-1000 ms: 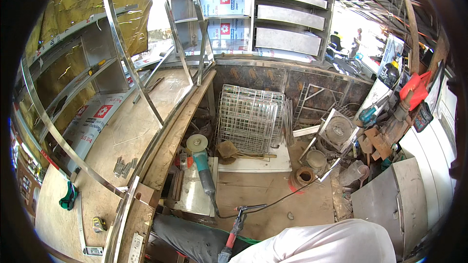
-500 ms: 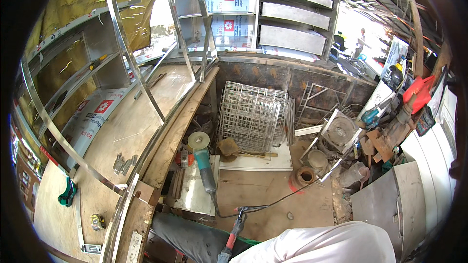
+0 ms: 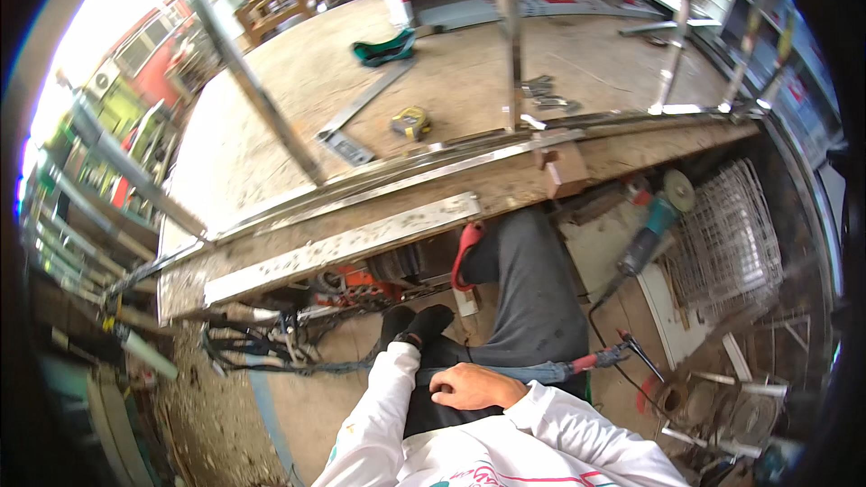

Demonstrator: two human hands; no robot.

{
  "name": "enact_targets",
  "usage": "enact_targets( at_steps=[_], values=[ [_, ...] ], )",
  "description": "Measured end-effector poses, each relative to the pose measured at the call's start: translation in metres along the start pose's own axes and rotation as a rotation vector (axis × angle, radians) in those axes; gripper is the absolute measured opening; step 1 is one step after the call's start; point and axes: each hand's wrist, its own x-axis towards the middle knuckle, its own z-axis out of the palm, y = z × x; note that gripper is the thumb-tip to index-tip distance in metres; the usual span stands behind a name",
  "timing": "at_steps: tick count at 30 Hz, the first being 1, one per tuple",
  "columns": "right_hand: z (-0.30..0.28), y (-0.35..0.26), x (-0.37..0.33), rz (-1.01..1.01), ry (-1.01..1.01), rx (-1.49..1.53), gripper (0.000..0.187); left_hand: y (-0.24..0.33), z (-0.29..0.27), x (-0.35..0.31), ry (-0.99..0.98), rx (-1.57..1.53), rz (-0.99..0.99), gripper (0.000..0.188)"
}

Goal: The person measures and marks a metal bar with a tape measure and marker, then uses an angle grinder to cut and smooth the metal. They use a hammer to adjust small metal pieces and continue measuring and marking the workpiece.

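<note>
My left hand, in a black glove, reaches forward beside my dark-trousered leg; how its fingers lie is unclear. My bare right hand rests on my lap with fingers curled, their undersides hidden. Just beyond it, a welding torch with a red handle lies across my lap, its black head pointing right. From it a blue-covered hose runs left past my hands to a bundle of dark cables. An angle grinder with a teal body lies on the right beyond my leg.
A wooden worktable crosses the view ahead, with upright metal bars along its edge. On it lie a tape measure, a set square and green goggles. Wire racks lean at the right, near a round rusty pot.
The view has swung left toward the worktable and downward. Both my hands and sleeves now show; neither was visible before. The torch appears lying crosswise on my lap, where earlier it pointed forward.
</note>
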Motion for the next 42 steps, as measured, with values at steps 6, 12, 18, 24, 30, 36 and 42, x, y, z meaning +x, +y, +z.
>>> enact_targets(
  at_steps=[6,12,18,24,30,36,42],
  values=[
    [0.001,-0.012,-0.005,-0.001,-0.059,-0.023,0.034,-0.014,0.014,-0.025,0.011,-0.026,-0.014,0.026],
    [-0.025,-0.036,-0.034,-0.175,0.2,0.458,0.023,0.062,-0.052,-0.037,0.035,-0.584,-0.05,0.025],
    [-0.101,-0.157,-0.133,-0.801,0.942,0.233,0.004,0.197,-0.207,-0.123,0.393,-1.032,0.491,0.036],
    [-0.113,-0.194,-0.181,-1.028,1.125,0.11,0.011,0.279,-0.305,-0.189,0.28,-0.834,1.367,0.06],
    [-0.108,-0.199,-0.193,-1.068,1.171,0.134,0.021,0.285,-0.303,-0.204,0.257,-0.893,1.405,0.057],
    [-0.109,-0.194,-0.195,-1.04,1.208,0.208,0.029,0.277,-0.289,-0.203,0.185,-1.053,1.409,0.054],
    [-0.108,-0.189,-0.167,-0.937,1.074,0.46,0.015,0.272,-0.236,-0.212,-0.28,-1.387,1.24,0.051]
  ],
)
